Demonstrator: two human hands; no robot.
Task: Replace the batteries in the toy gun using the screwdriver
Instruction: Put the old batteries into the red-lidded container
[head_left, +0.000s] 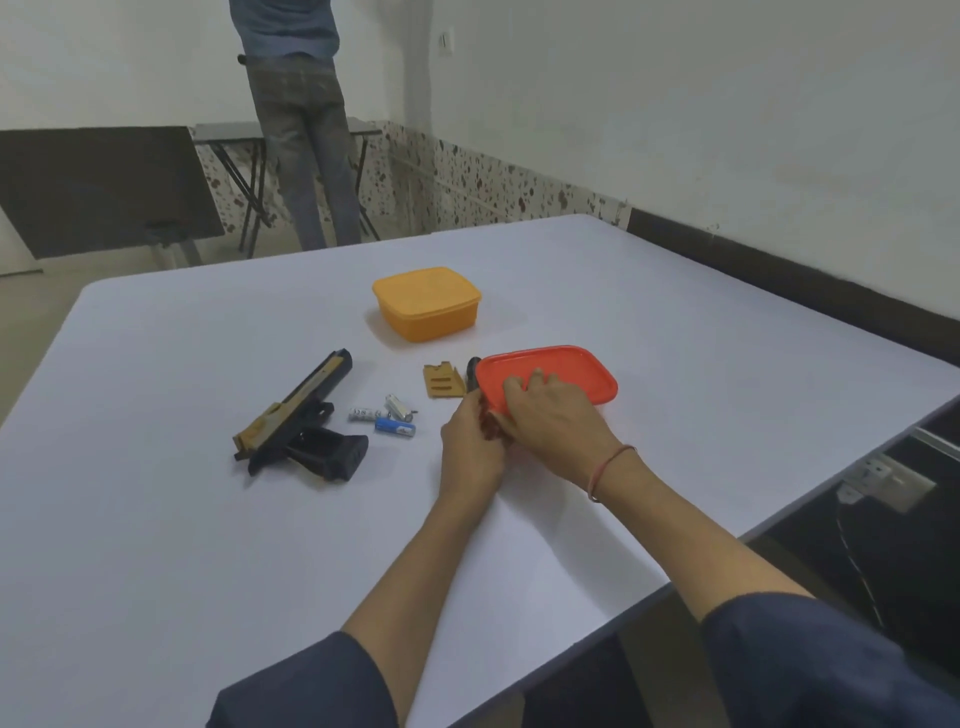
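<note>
Hands: left hand grips the near corner of a red rectangular plastic lid, centre right; right hand lays spread fingers on top.
Toy gun: black-and-tan plastic pistol, left of centre; probably light and stiff, so grasp it at the grip.
Batteries: three small cylindrical cells beside it, apt to roll.
Tool: apparent black-handled screwdriver at the lid's left edge.

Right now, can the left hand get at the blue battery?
Probably yes. The blue battery lies on the table just beside the left hand, with nothing between them. That hand seems to grip the lid at its corner, so it must let go first.
</note>
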